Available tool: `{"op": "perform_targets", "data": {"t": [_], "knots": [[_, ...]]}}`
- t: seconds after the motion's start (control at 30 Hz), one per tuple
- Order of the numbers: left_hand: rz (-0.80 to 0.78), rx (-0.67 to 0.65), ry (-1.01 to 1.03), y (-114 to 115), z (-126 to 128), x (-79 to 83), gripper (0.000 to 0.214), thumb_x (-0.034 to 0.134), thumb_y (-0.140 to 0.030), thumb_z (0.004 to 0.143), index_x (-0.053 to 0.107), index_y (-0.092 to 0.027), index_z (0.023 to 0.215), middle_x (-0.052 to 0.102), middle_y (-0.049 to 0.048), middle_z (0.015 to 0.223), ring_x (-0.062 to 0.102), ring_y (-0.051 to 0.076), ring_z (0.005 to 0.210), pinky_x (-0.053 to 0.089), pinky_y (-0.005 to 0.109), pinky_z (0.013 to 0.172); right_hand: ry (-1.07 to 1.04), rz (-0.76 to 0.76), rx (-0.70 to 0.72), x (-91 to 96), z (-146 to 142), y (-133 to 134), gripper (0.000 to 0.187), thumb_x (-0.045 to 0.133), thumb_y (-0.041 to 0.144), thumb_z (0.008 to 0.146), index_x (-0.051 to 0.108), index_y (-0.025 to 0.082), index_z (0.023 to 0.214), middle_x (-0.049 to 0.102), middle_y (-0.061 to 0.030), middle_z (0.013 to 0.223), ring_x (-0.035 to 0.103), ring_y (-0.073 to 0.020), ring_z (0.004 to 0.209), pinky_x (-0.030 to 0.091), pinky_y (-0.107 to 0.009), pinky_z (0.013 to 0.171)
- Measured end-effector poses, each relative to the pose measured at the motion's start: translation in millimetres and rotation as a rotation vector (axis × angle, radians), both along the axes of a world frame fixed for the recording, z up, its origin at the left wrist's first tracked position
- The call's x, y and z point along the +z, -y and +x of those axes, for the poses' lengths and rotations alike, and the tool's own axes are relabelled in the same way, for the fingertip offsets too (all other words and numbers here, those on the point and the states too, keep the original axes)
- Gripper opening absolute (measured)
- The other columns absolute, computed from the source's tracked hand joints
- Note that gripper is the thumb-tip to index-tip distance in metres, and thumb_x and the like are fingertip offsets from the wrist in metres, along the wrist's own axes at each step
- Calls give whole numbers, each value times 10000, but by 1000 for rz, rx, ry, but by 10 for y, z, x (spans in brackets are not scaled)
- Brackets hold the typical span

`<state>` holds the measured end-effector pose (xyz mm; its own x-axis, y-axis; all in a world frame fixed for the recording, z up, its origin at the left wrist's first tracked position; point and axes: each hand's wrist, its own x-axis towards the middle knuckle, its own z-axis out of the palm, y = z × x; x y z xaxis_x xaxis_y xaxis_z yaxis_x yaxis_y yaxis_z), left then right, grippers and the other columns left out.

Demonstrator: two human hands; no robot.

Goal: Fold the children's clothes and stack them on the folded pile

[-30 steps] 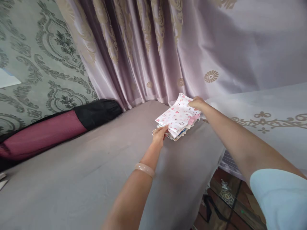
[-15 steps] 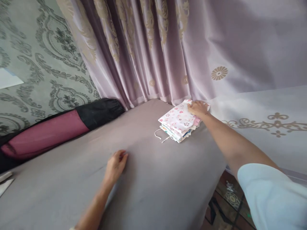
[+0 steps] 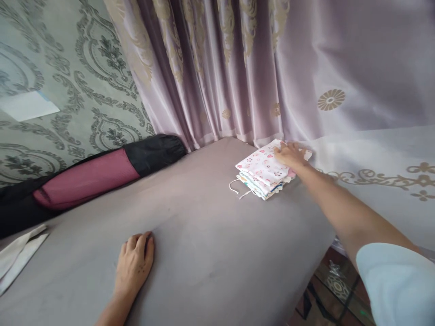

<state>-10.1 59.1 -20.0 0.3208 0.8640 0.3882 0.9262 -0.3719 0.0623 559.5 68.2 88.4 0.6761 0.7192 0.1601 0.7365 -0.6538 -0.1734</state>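
Observation:
A stack of folded cloths (image 3: 260, 164) lies near the far corner of the grey sheet. The top cloth is white with pink hearts and flowers; a white string trails from the near left side. My right hand (image 3: 292, 155) rests on the stack's far right part, fingers spread, not wrapped round it. My left hand (image 3: 134, 262) lies palm down on the grey-covered bed (image 3: 204, 253), well away from the stack. Its fingers are loosely bent, with nothing visible in them.
A black and pink long bag (image 3: 91, 176) lies along the patterned wall. Purple curtains (image 3: 234, 81) hang behind the bed. White fabric strips (image 3: 23, 253) sit at the left edge. Tiled floor (image 3: 340, 290) shows below right.
My left hand has moved left and nearer to me, coming down onto the sheet. The view has shifted left. My right hand stays on the stack.

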Motion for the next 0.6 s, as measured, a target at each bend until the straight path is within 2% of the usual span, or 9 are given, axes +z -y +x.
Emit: {"op": "perform_targets", "data": {"t": [0.1, 0.17, 0.37, 0.47, 0.53, 0.6], "knots": [[39, 62, -67, 32, 13, 23, 475, 281, -428, 933, 659, -170, 1063, 640, 152, 1033, 594, 292, 911, 463, 418, 875, 5, 22, 109, -17, -286, -14, 634, 196, 542, 958, 414, 180, 1431, 302, -171, 1543, 180, -370, 1431, 129, -666, 1098], [47, 111, -102, 50, 17, 28, 478, 292, -427, 935, 660, -150, 1061, 637, 162, 1047, 592, 294, 931, 458, 417, 872, -21, 8, 116, -67, -427, -20, 646, 190, 574, 951, 407, 205, 1435, 272, -157, 1559, 151, -373, 1439, 117, -686, 1091], [39, 154, -130, 58, 37, 5, 451, 305, -393, 954, 648, -129, 1085, 636, 152, 1073, 575, 290, 943, 451, 407, 855, -29, -13, 82, -220, -517, -1, 565, 260, 505, 973, 416, 215, 1433, 346, -144, 1523, 221, -374, 1412, 101, -691, 1094], [46, 158, -127, 60, 45, -3, 440, 322, -389, 956, 648, -124, 1086, 635, 149, 1072, 566, 296, 946, 447, 401, 845, 10, 25, 148, -178, -519, 41, 517, 374, 448, 984, 424, 187, 1428, 373, -156, 1503, 325, -372, 1356, 229, -645, 1080], [54, 152, -130, 61, 46, -9, 436, 323, -384, 957, 650, -122, 1077, 637, 150, 1063, 565, 297, 934, 447, 399, 835, 51, 51, 186, -118, -556, 72, 457, 491, 413, 964, 488, 183, 1359, 469, -137, 1415, 478, -310, 1241, 396, -557, 1014], [66, 146, -130, 59, 45, -23, 425, 321, -376, 958, 651, -129, 1064, 639, 145, 1053, 567, 291, 920, 446, 395, 826, 85, 62, 201, -70, -626, 94, 401, 582, 381, 929, 543, 179, 1273, 557, -98, 1288, 583, -237, 1094, 505, -463, 912]]}}
